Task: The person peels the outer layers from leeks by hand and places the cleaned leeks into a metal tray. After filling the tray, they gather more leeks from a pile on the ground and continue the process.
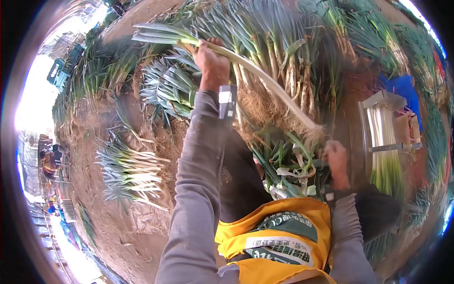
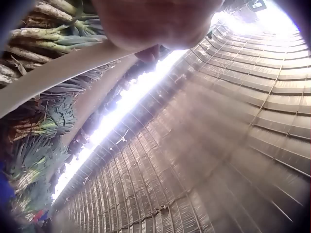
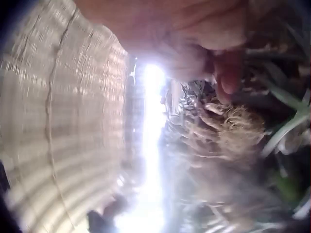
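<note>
A long leek [image 1: 269, 80] slants across the head view, green leaves at upper left and roots at lower right. My left hand [image 1: 212, 64] grips it where leaves meet the white stem; the left wrist view shows the pale stem [image 2: 58, 73] running out from beneath the hand [image 2: 155, 24]. Just below the root end is my right hand [image 1: 336, 163], its fingers curled, with nothing visible in them. The right wrist view shows this hand [image 3: 194, 39] blurred, partly hiding its fingers. Leaves and peelings [image 1: 293, 165] lie between my legs.
Rooted leeks [image 1: 279, 57] are heaped in front. A row of cleaner leeks [image 1: 137, 173] lies on the soil at left. At right, a metal frame [image 1: 385, 100] holds white-stemmed leeks [image 1: 382, 128]. A green crate [image 1: 57, 73] stands at far left.
</note>
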`<state>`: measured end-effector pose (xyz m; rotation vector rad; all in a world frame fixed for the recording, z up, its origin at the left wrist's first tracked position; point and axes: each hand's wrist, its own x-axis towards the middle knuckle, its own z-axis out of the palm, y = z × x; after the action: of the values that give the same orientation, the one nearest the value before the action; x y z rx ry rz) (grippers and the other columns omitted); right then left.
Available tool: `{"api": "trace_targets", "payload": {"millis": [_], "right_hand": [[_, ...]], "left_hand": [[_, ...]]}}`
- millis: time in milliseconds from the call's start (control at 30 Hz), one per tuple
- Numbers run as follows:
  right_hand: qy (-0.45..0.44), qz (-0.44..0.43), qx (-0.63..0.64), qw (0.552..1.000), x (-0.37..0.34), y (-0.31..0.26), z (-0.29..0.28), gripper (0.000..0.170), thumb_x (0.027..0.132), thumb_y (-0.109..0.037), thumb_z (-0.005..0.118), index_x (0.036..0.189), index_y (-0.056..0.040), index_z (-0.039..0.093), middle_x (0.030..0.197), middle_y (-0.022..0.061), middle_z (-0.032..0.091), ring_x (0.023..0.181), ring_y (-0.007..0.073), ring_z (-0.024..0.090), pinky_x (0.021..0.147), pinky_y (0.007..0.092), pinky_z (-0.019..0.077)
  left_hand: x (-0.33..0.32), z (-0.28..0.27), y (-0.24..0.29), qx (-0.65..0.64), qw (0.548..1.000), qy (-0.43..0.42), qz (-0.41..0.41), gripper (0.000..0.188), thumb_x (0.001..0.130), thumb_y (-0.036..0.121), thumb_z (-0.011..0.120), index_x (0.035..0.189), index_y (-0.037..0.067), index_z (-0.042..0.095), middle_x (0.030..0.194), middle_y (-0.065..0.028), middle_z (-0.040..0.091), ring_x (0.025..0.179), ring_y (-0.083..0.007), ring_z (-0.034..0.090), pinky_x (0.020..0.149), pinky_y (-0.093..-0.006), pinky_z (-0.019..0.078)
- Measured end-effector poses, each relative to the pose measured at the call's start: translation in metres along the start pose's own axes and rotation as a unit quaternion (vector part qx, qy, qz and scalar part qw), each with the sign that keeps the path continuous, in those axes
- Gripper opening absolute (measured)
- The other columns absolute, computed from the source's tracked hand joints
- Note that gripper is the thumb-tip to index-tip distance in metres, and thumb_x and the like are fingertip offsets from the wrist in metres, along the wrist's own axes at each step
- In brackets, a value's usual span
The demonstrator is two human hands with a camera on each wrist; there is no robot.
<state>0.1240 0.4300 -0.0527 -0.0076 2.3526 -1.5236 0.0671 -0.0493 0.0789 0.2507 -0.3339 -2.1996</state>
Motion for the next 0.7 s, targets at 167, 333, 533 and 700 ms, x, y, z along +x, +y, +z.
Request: {"api": "trace_targets", "payload": {"millis": [167, 333, 533, 700], "right_hand": [[-0.2, -0.189, -0.117, 0.954, -0.016, -0.037, 0.038, 0.042, 0.098, -0.029, 0.064, 0.128, 0.0003, 0.063, 0.108, 0.0184, 0.07, 0.094, 0.0249, 0.07, 0.085, 0.0355, 0.0544], [-0.109, -0.138, 0.323, 0.93, 0.009, -0.133, 0.06, 0.07, 0.099, -0.048, 0.061, 0.148, -0.0018, 0.043, 0.126, 0.0146, 0.064, 0.1, 0.0212, 0.07, 0.08, 0.028, 0.0579], [-0.101, -0.143, 0.654, 0.736, 0.047, -0.148, 0.034, 0.017, 0.102, -0.016, 0.061, 0.11, -0.0017, 0.066, 0.114, 0.0165, 0.072, 0.104, 0.0227, 0.071, 0.083, 0.0277, 0.0624], [-0.063, -0.202, 0.649, 0.731, 0.043, -0.131, -0.044, 0.018, 0.099, -0.011, 0.064, 0.11, 0.0021, 0.064, 0.108, 0.0186, 0.072, 0.1, 0.0271, 0.072, 0.084, 0.0327, 0.0642]], "left_hand": [[-0.059, 0.033, -0.034, 0.027, 0.996, -0.058, -0.069, 0.028, 0.106, 0.012, 0.048, 0.125, 0.004, 0.03, 0.116, -0.0181, 0.053, 0.103, -0.0318, 0.064, 0.09, -0.0446, 0.0585], [-0.138, 0.059, -0.076, 0.124, 0.979, -0.13, -0.1, 0.039, 0.105, 0.01, 0.047, 0.136, 0.003, 0.024, 0.113, -0.0216, 0.063, 0.103, -0.0331, 0.066, 0.093, -0.0457, 0.0552], [-0.161, 0.059, -0.084, 0.216, 0.957, -0.097, -0.168, 0.05, 0.108, 0.039, 0.044, 0.135, -0.002, 0.038, 0.133, -0.0255, 0.053, 0.116, -0.0327, 0.061, 0.099, -0.0451, 0.0542], [-0.087, 0.029, -0.071, 0.11, 0.986, -0.09, -0.092, 0.045, 0.11, 0.034, 0.032, 0.13, -0.004, 0.044, 0.126, -0.0208, 0.059, 0.12, -0.0327, 0.06, 0.106, -0.0463, 0.0492]]}}
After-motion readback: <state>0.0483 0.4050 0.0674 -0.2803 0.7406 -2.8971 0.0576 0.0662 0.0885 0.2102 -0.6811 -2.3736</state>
